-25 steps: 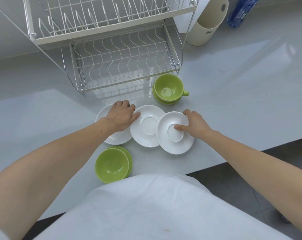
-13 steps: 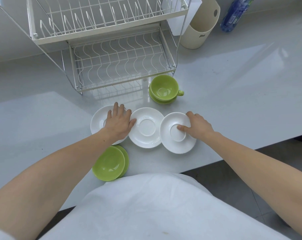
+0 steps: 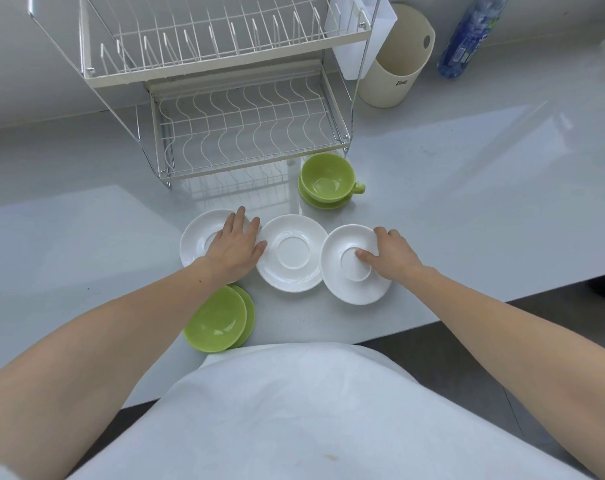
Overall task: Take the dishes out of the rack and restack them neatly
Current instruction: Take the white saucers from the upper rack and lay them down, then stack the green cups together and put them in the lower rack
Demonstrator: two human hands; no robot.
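Pinching the right white saucer [image 3: 354, 265], the right hand [image 3: 394, 254] has its thumb pressed into the centre well and its fingers curled over the far right rim, so it grasps that saucer. The left hand [image 3: 237, 245] lies flat and open on the left white saucer [image 3: 198, 237], palm down with fingers spread, its thumb reaching the rim of the middle white saucer [image 3: 292, 252]; it presses rather than grips.

Nearest the person, at the counter's near edge, two green saucers [image 3: 218, 322] lie overlapped, the right one partly under the left. Beyond them the three white saucers sit in a row on the grey counter [image 3: 467, 202]. A second ago the right saucer overlapped the middle one; now it has been drawn to the right and sits just beside it, rims about touching. The left hand has also flattened further onto its saucer. This suggests the person is spreading the saucers apart to sort them before stacking, so the restacking step is only starting.

Farther back, a green cup [image 3: 327, 178] stands on a green saucer at the rack's right foot. The wire dish rack [image 3: 224, 98] beyond shows both tiers empty, so the unloading looks done. At the far right stand a beige holder [image 3: 394, 64] and a blue bottle [image 3: 470, 32].
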